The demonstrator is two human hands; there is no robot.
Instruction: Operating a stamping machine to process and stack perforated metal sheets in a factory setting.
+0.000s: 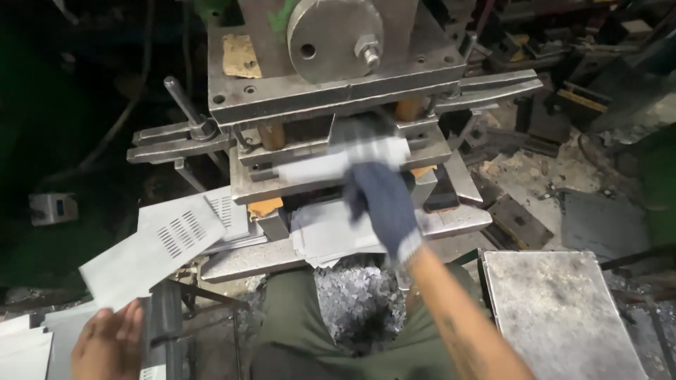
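My right hand (384,200), in a dark knit glove, reaches into the stamping press (331,91) and grips a blurred pale metal sheet (338,163) lying across the die. My bare left hand (109,341) pinches the near corner of a slotted sheet (151,253), held tilted in the air to the left of the press. Both sheets look thin, stiff and light, with likely sharp edges; I judge the plain borders safest to grip. Metal scrap (355,295) lies below.
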